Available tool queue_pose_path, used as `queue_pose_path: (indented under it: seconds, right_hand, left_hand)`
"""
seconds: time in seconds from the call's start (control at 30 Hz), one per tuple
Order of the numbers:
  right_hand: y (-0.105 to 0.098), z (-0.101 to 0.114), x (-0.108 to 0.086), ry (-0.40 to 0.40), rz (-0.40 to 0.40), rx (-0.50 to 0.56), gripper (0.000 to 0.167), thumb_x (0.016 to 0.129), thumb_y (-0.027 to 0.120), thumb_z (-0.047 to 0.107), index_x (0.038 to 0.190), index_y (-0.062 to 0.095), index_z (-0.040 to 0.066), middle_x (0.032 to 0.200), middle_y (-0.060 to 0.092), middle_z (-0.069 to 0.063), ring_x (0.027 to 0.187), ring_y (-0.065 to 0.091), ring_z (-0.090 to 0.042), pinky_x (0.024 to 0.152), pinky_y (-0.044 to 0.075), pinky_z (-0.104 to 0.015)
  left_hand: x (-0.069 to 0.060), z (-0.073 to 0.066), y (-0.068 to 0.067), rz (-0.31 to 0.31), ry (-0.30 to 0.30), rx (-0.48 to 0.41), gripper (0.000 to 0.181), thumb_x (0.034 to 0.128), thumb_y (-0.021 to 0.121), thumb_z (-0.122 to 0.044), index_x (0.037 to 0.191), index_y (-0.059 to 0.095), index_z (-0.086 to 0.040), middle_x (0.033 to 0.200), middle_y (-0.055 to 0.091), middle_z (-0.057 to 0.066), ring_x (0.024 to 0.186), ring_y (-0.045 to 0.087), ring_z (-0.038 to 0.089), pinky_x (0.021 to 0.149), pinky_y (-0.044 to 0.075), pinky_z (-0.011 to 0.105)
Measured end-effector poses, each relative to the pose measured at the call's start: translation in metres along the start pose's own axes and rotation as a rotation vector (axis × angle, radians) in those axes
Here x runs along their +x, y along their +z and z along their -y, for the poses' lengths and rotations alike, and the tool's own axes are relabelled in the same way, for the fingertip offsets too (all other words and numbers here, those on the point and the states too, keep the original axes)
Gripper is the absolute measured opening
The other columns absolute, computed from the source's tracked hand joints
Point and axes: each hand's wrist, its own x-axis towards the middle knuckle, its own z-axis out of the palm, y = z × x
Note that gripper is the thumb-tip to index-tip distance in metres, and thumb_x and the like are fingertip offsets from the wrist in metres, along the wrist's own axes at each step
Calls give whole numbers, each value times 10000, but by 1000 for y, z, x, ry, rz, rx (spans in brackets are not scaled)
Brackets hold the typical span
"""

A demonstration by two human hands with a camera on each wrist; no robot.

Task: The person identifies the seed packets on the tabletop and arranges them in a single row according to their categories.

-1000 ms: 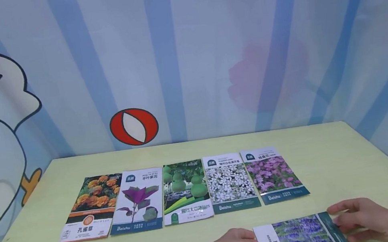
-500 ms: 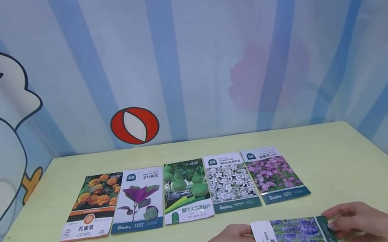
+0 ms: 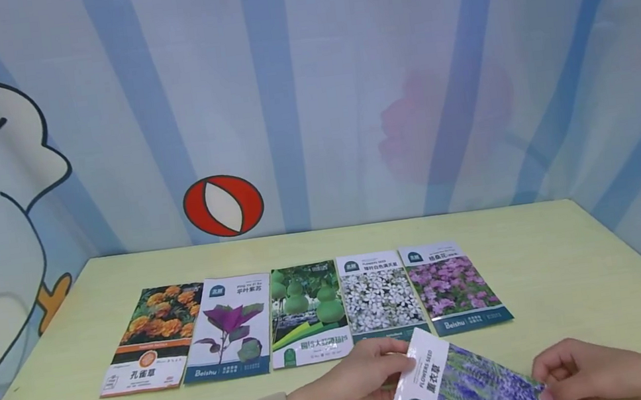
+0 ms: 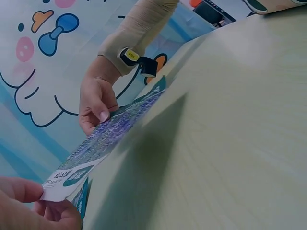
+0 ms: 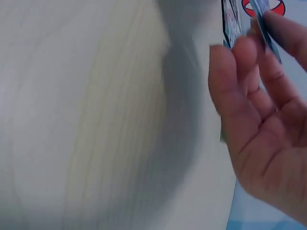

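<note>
A lavender seed packet [image 3: 481,380] with purple flowers and a white header is held between both hands near the table's front edge. My left hand [image 3: 357,382] pinches its white top end. At the other, green end my right hand [image 3: 593,370] grips it between thumb and fingers. In the left wrist view the packet [image 4: 115,129] slants above the table and casts a shadow on it. Only a thin edge of it shows beside the right hand [image 5: 268,110] in the right wrist view.
Behind lie several seed packets in a row: orange marigold [image 3: 148,341], purple-leaf [image 3: 228,328], green gourd [image 3: 307,315], white flower [image 3: 381,299] and pink flower [image 3: 457,286]. They rest on the pale yellow table [image 3: 576,275], backed by a blue striped curtain [image 3: 331,92].
The lavender packet has turned, its white end swinging up toward the row. My left hand has moved up with it and now overlaps the lower edge of the white flower packet.
</note>
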Motion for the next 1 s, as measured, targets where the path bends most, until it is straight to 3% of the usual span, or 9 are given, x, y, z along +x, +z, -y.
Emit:
queue_pose_path:
  seconds: [0.17, 0.37, 0.53, 0.67, 0.77, 0.8, 0.87, 0.93, 1.0]
  right_hand:
    - [9, 4, 17, -65, 59, -115, 235, 978, 354, 15, 789, 262, -91, 578, 172, -40, 469, 176, -145, 467, 171, -343]
    - [15, 8, 36, -114, 27, -175, 270, 990, 385, 58, 772, 251, -27, 578, 154, -55, 461, 147, -153, 483, 177, -358]
    - [15, 7, 42, -145, 42, -91, 164, 988, 367, 28, 828, 388, -1, 594, 319, 9, 531, 369, -80, 529, 310, -302]
    - [10, 13, 42, -124, -19, -24, 81, 977, 370, -14, 969, 446, -39, 686, 349, 43, 562, 335, -68, 569, 295, -246]
    - [6, 23, 41, -48, -164, -31, 424, 981, 415, 44, 1284, 254, -206, 831, 440, -103, 659, 431, -173, 640, 356, -226]
    - [5, 26, 41, -23, -216, -35, 600, 980, 433, 66, 1368, 69, -211, 1043, 467, -242, 898, 524, -260, 792, 431, -246]
    - [3, 31, 44, 15, -297, -31, 775, 977, 460, 106, 1383, -148, -150, 1418, 59, -401, 1348, 111, -440, 1095, 221, -421]
    - [3, 36, 49, 27, -355, -17, 852, 973, 476, 121, 1358, -251, -100, 1385, -361, -283, 1250, -301, -441, 1064, 51, -518]
    - [2, 39, 54, -10, -385, -13, 873, 968, 488, 125, 1366, -262, -79, 1429, -289, -282, 1325, -167, -421, 1081, 174, -455]
  left_hand:
    - [6, -5, 3, -21, 50, 33, 236, 896, 549, -10, 1118, 611, 38, 936, 664, 81, 817, 621, 154, 742, 529, 337]
    - [9, -6, 6, -12, 70, 29, 246, 897, 545, -9, 1130, 605, 41, 940, 657, 85, 821, 618, 159, 764, 532, 351]
    - [8, -11, 2, -11, 69, 9, 268, 887, 546, 7, 1148, 591, 52, 959, 659, 86, 844, 627, 163, 796, 527, 355]
    - [7, -24, -4, 20, 66, -32, 330, 881, 539, 21, 1210, 557, 50, 1029, 646, 117, 908, 633, 206, 819, 522, 372]
    - [7, -35, -8, 13, 76, -74, 384, 885, 540, 19, 1268, 516, 33, 1078, 625, 132, 908, 628, 197, 772, 531, 318]
    - [8, -39, -10, 3, 83, -91, 409, 884, 546, 19, 1291, 499, 28, 1080, 622, 130, 885, 624, 182, 744, 529, 293]
    - [9, -44, -12, -16, 95, -119, 412, 883, 546, 20, 1290, 484, 35, 1060, 622, 118, 834, 612, 150, 705, 519, 243]
    - [11, -47, -14, -20, 104, -144, 412, 889, 541, 18, 1294, 472, 30, 1023, 618, 96, 802, 594, 133, 704, 512, 231]
    - [13, -50, -15, -14, 113, -162, 407, 890, 537, 19, 1290, 464, 32, 980, 605, 75, 796, 585, 127, 744, 513, 249]
